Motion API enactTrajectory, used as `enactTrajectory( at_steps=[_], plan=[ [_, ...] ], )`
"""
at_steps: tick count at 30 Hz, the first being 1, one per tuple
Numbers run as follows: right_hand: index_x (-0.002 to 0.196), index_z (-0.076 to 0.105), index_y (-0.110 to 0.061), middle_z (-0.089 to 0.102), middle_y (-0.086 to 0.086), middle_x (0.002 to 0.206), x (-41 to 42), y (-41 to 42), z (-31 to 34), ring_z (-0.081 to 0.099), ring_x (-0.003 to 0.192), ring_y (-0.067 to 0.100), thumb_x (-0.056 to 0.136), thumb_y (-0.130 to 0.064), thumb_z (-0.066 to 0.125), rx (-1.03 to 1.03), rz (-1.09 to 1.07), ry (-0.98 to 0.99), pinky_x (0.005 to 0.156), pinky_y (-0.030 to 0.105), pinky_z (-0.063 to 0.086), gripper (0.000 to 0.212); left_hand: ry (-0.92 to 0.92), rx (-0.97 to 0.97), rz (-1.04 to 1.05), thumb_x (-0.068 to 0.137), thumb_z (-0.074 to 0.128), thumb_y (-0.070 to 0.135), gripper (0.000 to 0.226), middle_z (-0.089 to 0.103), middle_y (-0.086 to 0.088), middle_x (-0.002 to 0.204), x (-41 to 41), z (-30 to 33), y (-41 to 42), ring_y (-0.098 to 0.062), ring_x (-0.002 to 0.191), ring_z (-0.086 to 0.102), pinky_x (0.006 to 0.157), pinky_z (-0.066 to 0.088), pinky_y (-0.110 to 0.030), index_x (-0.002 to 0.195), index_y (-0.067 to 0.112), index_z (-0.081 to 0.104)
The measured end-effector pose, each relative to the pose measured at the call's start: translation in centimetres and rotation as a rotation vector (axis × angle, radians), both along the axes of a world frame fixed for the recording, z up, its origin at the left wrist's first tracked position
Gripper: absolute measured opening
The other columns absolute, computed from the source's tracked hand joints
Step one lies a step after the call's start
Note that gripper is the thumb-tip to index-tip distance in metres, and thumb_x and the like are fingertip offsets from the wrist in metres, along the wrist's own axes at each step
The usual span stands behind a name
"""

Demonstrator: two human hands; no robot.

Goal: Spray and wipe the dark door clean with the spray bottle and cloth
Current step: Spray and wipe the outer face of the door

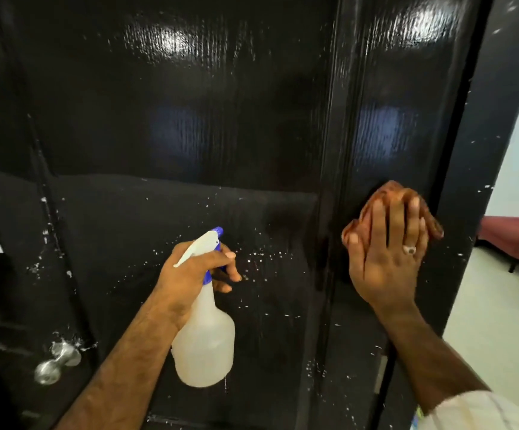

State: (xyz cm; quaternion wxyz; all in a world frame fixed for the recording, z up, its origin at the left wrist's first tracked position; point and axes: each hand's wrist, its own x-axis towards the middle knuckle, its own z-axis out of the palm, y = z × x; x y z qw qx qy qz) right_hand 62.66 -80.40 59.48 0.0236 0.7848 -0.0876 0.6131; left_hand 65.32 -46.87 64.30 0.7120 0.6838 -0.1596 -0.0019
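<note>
The left hand grasps the spray bottle at its neck, fingers curled around the blue trigger, nozzle aimed at the dark door just ahead of it. White droplets speckle the panel directly beyond the nozzle. The right hand lies flat, fingers straight, pressing a brown cloth against the door's vertical stile, well to the right of the bottle. A ring shows on one finger.

Handling assessment: the bottle appears translucent plastic, likely light and slightly yielding; the neck below the trigger is the sound hold, as used. The cloth is soft and bunches under the palm; broad flat pressure suits it. The glossy door is rigid and probably slick when wet. A metal knob sits below and left of the left hand.
</note>
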Motion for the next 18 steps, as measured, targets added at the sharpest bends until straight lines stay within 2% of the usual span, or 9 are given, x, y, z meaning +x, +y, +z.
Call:
enactTrajectory(
  at_steps=[2, 5, 9, 12, 15, 18],
  plan=[
    [0.168, 0.026, -0.009, 0.016, 0.018, 0.176, 1.6, 3.2, 3.8, 0.009, 0.163, 0.043, 0.11, -0.047, 0.045, 0.121, -0.039, -0.119, 0.129, 0.063, 0.011, 0.071, -0.002, 0.01, 0.001, 0.099, 0.068, 0.008, 0.01, 0.077, -0.016, 0.08, 0.4, 0.1, -0.1, -0.031, 0.079, 0.077, 0.065, 0.065, -0.038, 0.092, 0.006, 0.075],
    [0.165, 0.033, -0.01, 0.023, 0.019, 0.173, 3.9, 7.4, 4.8, 0.014, 0.162, 0.044, 0.111, -0.045, 0.047, 0.004, 0.025, -0.105, 0.129, 0.063, 0.014, 0.066, -0.003, -0.024, -0.012, 0.099, 0.067, 0.008, 0.011, 0.076, -0.016, 0.08, 0.8, 0.4, -0.7, -0.03, 0.078, 0.077, 0.064, 0.064, -0.036, 0.092, 0.006, 0.075],
    [0.164, 0.039, -0.014, 0.027, 0.013, 0.173, 3.4, 7.4, -1.2, 0.018, 0.162, 0.04, 0.109, -0.039, 0.056, -0.279, 0.181, 0.107, 0.129, 0.06, 0.021, 0.062, -0.012, -0.084, -0.013, 0.099, 0.066, 0.008, 0.015, 0.075, -0.014, 0.078, 1.3, 0.5, -1.4, -0.031, 0.079, 0.076, 0.069, 0.062, -0.04, 0.088, 0.01, 0.076],
    [0.162, 0.043, -0.018, 0.033, 0.011, 0.171, 1.5, 3.6, -5.7, 0.025, 0.161, 0.036, 0.105, -0.045, 0.064, -0.432, 0.163, 0.201, 0.127, 0.056, 0.027, 0.067, -0.028, -0.083, -0.012, 0.099, 0.065, 0.008, 0.014, 0.074, -0.015, 0.078, 1.3, 0.3, -0.7, -0.031, 0.078, 0.077, 0.065, 0.063, -0.038, 0.09, 0.009, 0.075],
    [0.164, 0.039, -0.02, 0.026, 0.011, 0.174, 0.2, 1.2, -4.6, 0.02, 0.163, 0.034, 0.101, -0.051, 0.066, -0.358, 0.067, 0.181, 0.129, 0.055, 0.02, 0.075, -0.024, -0.075, 0.002, 0.099, 0.065, 0.008, 0.013, 0.074, -0.018, 0.08, 1.4, 0.0, 0.6, -0.034, 0.08, 0.076, 0.069, 0.061, -0.042, 0.09, 0.006, 0.074],
    [0.167, 0.032, -0.019, 0.017, 0.014, 0.176, 1.4, 3.8, 1.1, 0.012, 0.163, 0.039, 0.107, -0.053, 0.052, -0.109, 0.024, 0.054, 0.129, 0.062, 0.012, 0.072, -0.027, -0.075, 0.015, 0.099, 0.066, 0.008, 0.012, 0.073, -0.019, 0.08, 1.6, 0.1, 1.4, -0.034, 0.08, 0.076, 0.066, 0.062, -0.039, 0.091, 0.005, 0.074]
  ],
)
